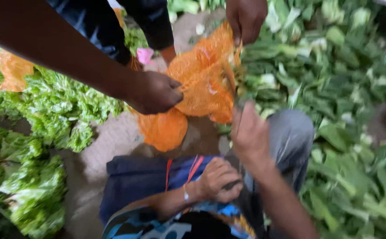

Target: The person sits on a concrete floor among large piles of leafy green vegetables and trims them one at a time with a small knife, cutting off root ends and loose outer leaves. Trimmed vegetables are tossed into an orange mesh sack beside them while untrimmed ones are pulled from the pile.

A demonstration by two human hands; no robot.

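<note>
I am pinching the orange mesh bag [202,84] shut-fisted in my left hand [154,92], my right hand [246,17] gripping its top edge; lettuce [47,106] lying left.

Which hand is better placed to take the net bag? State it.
Right, probably. The right hand is raised just below the net bag, which another person holds; the left hand rests lower, near the lap.

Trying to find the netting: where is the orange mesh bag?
Head view, centre: the orange mesh bag hangs from a co-worker's hands, just above the person's right hand, leafy greens on both sides.
</note>
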